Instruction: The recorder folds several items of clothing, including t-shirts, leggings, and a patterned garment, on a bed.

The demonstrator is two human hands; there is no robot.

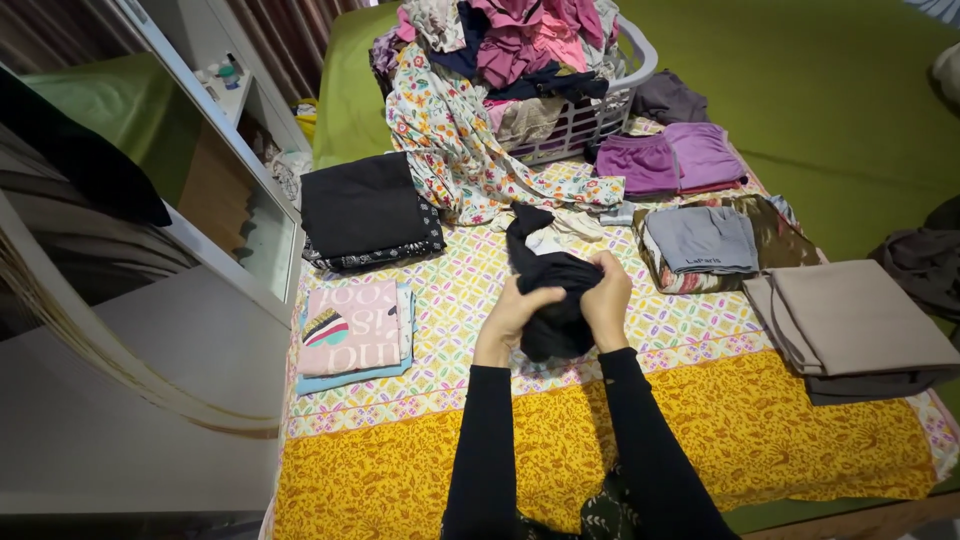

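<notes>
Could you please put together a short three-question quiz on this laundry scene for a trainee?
1. True or false: both hands grip the black garment.
2. Which pile lies nearest the left hand? A) pink printed top B) purple shorts C) beige folded cloth
3. Fill in: the laundry basket at the far end is heaped with ____.

Key:
1. True; the right hand clasps it too.
2. A.
3. Clothes; a floral garment spills over onto the patterned sheet.
</notes>
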